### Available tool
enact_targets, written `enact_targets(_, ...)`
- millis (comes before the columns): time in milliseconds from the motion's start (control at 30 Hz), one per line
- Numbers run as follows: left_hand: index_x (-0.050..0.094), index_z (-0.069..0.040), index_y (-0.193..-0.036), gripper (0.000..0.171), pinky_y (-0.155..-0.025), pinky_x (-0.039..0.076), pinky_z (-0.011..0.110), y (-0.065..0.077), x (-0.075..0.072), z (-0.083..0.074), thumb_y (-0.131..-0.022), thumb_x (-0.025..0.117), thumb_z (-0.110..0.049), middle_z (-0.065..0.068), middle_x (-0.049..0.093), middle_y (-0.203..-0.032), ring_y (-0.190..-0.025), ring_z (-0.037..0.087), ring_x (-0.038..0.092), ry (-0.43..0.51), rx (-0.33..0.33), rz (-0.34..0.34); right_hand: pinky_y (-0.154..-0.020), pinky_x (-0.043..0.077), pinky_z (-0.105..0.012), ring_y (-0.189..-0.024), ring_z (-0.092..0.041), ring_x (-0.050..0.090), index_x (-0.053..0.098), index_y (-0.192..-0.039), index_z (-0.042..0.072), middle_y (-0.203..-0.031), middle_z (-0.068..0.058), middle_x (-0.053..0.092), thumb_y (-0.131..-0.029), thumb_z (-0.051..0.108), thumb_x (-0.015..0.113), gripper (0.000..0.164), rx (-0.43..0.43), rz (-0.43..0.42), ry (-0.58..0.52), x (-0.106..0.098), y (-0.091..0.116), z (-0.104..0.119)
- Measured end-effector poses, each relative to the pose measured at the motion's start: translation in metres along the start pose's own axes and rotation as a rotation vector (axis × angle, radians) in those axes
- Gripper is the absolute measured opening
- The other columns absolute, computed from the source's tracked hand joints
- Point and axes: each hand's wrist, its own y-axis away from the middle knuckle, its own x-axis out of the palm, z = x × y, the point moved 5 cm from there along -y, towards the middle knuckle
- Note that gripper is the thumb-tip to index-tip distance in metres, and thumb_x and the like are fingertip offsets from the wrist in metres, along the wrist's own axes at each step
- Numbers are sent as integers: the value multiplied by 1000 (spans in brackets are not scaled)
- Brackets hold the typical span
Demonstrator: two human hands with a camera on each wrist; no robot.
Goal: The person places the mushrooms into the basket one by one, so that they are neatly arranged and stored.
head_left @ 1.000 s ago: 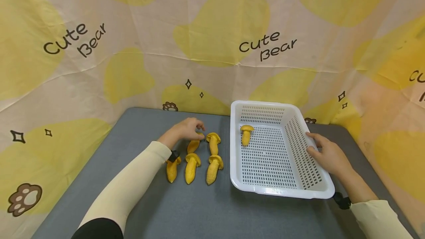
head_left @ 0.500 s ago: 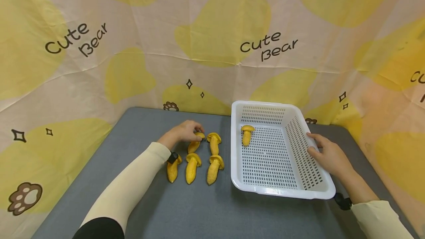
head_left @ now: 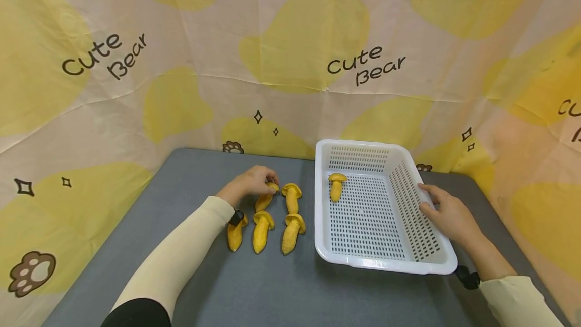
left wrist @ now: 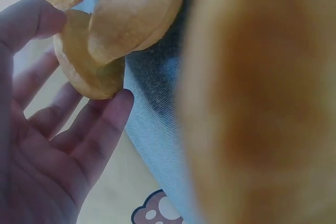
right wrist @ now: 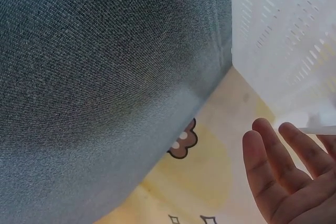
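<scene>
In the head view my left hand [head_left: 254,181] is at the back of a group of yellow mushrooms, at the cap of one mushroom [head_left: 263,201]. The left wrist view shows the thumb on one side of this mushroom's cap [left wrist: 79,72] and the fingertips on the other; its stem [left wrist: 136,17] points away from the palm. At the right, my right hand [head_left: 451,213] rests at the side rim of a white perforated plastic basket [head_left: 320,216]. In the right wrist view its fingers [right wrist: 260,163] are extended, with the tips by the rim.
Several more mushrooms lie on the grey table [head_left: 254,291]: two in a right-hand column [head_left: 292,198], one in front of the held one [head_left: 260,233], one beneath the left wrist [head_left: 234,236]. Another mushroom [head_left: 336,187] lies inside the basket. A printed cloth [head_left: 290,39] hangs behind the table.
My left hand has lowered slightly and its thumb and fingers have come together on the back mushroom's cap. My right hand and the basket have stayed put.
</scene>
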Motion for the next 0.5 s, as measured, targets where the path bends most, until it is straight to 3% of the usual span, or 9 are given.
enact_targets(233, 68, -18, -108, 22, -85, 52, 40, -1, -7, 0, -88, 65, -26, 10, 64, -117, -106, 25, 60, -8, 1, -47, -50, 55, -31, -62, -17, 67, 32, -148, 1, -116, -34, 57, -97, 22, 45, 57, 1, 4, -9, 0, 0, 1)
enact_targets(500, 66, -12, -117, 32, -86, 52, 41, 1, -18, -12, -89, 64, -27, 12, 62, -122, -109, 26, 59, 26, 4, -72, -50, 54, -31, -62, -17, 66, 32, -148, 1, -117, -35, 56, -97, 22, 45, 57, -2, 5, 0, -1, 1, 2)
